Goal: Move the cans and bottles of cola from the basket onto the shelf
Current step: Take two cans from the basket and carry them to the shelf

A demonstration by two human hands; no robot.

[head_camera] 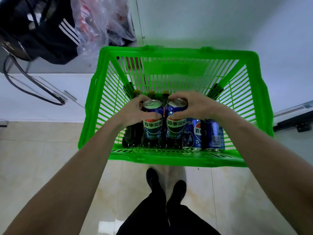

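Observation:
A green plastic basket (169, 156) stands on the floor in front of me. Each of my hands grips one blue cola can inside it. My left hand (135, 111) wraps the left can (152, 126), and my right hand (194, 106) wraps the right can (175, 128). Both cans are upright, side by side, their tops raised above the rest. To their right stand two more blue cans (193, 134) (214, 134). Dark cola bottles lie beneath and behind, with yellow caps (150, 93) showing past my fingers. No shelf is clearly in view.
A white wall or cabinet (220, 22) rises behind the basket. At the upper left sit a black bag with white stripes (42, 31) and a clear plastic bag (101, 22). My black shoes (166, 185) stand on the tiled floor just before the basket.

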